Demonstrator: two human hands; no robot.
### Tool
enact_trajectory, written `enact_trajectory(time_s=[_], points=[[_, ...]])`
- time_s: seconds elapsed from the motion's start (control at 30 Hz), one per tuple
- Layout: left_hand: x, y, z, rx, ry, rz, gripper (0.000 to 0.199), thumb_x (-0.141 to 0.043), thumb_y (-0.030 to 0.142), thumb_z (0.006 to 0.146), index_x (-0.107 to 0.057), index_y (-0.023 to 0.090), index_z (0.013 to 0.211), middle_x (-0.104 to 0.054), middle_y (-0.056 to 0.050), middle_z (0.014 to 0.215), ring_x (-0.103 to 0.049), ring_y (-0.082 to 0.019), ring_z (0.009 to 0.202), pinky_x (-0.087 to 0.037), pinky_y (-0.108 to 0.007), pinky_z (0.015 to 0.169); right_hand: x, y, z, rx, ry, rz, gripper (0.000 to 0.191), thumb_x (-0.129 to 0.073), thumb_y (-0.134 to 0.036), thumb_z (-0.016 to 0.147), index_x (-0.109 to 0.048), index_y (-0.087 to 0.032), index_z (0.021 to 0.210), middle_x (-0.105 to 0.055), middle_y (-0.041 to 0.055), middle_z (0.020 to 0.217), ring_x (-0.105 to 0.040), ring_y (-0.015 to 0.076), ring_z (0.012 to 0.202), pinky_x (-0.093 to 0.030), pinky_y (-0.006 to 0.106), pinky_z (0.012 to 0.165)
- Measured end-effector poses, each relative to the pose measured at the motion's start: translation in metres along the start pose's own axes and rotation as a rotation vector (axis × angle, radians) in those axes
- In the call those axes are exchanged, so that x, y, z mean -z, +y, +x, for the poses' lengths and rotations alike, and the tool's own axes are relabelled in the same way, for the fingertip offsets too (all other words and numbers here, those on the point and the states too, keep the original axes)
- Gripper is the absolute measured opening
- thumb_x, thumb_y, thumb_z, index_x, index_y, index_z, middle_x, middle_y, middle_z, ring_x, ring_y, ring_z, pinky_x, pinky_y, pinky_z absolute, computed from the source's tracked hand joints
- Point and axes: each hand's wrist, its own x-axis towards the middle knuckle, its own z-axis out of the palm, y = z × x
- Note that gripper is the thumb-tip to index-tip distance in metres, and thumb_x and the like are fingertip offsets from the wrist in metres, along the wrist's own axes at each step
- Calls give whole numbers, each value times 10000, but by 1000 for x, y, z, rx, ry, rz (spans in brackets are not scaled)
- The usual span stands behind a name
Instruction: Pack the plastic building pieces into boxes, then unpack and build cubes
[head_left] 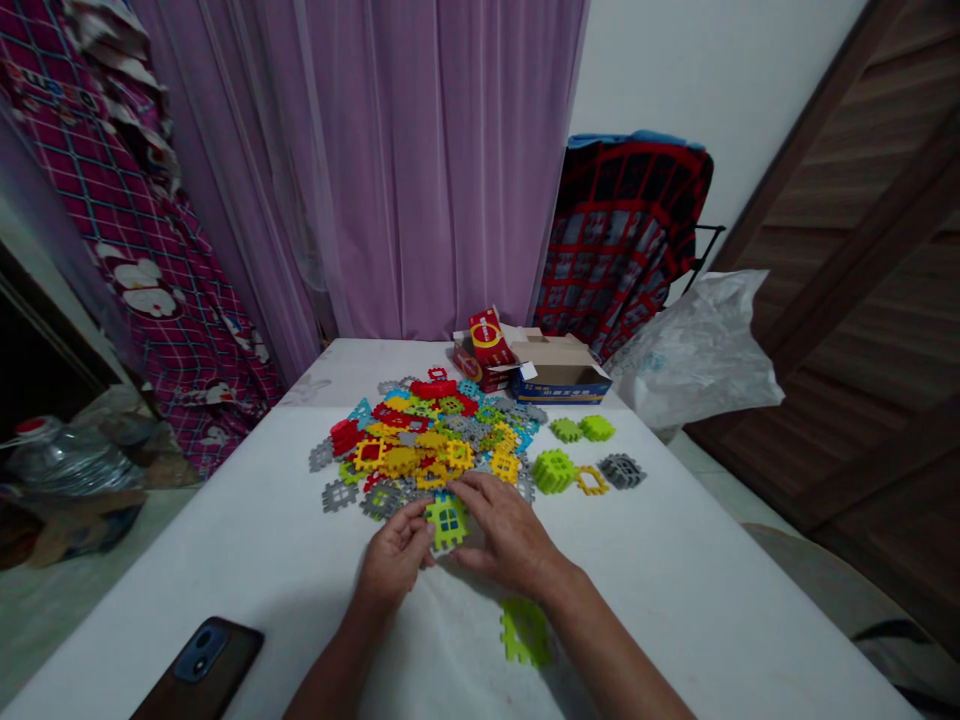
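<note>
Between my two hands is a lime-green building piece (448,521) with toothed edges and a four-pane window opening that shows blue. My left hand (396,553) pinches its left edge between thumb and fingers. On the other side, my right hand (504,527) curls around it, fingers at its top right and thumb low. Just beyond the hands lies a loose heap of toothed plastic pieces (401,460) in yellow, red, grey, green and blue. A separate lime-green piece (525,632) rests on the white table (315,600) beside my right forearm.
Right of the heap stand a lime-green stack (553,471), a yellow frame piece (592,480) and a grey stack (622,470). Two more green piles (597,428) lie behind. Open boxes (561,385) and a plastic bag (697,350) are farther back. A phone (199,665) lies front left.
</note>
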Motion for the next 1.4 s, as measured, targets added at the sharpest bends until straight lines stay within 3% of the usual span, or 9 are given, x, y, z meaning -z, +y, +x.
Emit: enact_trajectory(time_s=[0.27,0.37,0.47,0.6,0.7,0.8,1.03,1.4], points=[[-8,11,-16,-33,-57,17,569,-709,549,655,-656,177,1081,-637,7,648,-503,-81,447,-271,-172,350,10,-10,-1,-10,-98,-69,603,-787,-324,683,-582,-213,1239,-576,118,1302,-545,294,1155,-459,438,960],[-12,14,-23,-79,-45,32,599,-706,587,653,-660,202,1109,-694,-40,800,-572,-113,546,-326,-179,355,31,5,-8,-7,-88,-60,622,-796,-344,674,-582,-224,1246,-589,102,1266,-561,278,1127,-469,417,944],[-12,14,-24,-118,11,68,621,-661,661,675,-669,214,1106,-717,-66,891,-614,-145,621,-403,-196,383,77,51,-16,-73,-40,-96,614,-780,-309,693,-580,-207,1265,-598,107,1228,-579,256,1105,-477,376,935],[-2,11,-15,-95,26,130,650,-671,717,636,-685,224,1060,-737,-52,842,-663,-183,656,-551,-256,528,150,136,-24,-345,-15,-281,526,-714,-309,758,-598,-186,1256,-610,125,1200,-625,254,1050,-495,356,897],[9,11,-10,-63,-10,201,641,-683,715,628,-705,231,1050,-739,-38,748,-703,-216,693,-594,-294,629,176,181,-26,-499,-72,-396,516,-707,-315,759,-611,-178,1248,-622,132,1191,-663,246,962,-510,348,844],[13,10,-10,-77,31,229,600,-683,697,648,-719,239,1035,-762,-45,787,-717,-214,690,-598,-286,642,167,192,-24,-444,-127,-373,523,-709,-323,756,-611,-185,1251,-622,119,1201,-662,230,962,-509,325,834],[7,6,-17,-113,75,286,584,-679,712,639,-730,255,999,-771,-32,794,-718,-197,664,-594,-262,627,121,160,-11,-222,-266,-253,580,-757,-311,709,-613,-164,1251,-617,133,1216,-604,275,1100,-473,374,957],[6,13,-18,-126,41,295,584,-676,708,651,-737,252,1010,-771,-34,803,-718,-193,682,-598,-261,668,115,145,6,-182,-403,-343,565,-782,-336,703,-633,-186,1227,-637,123,1146,-619,289,1043,-485,383,891]])
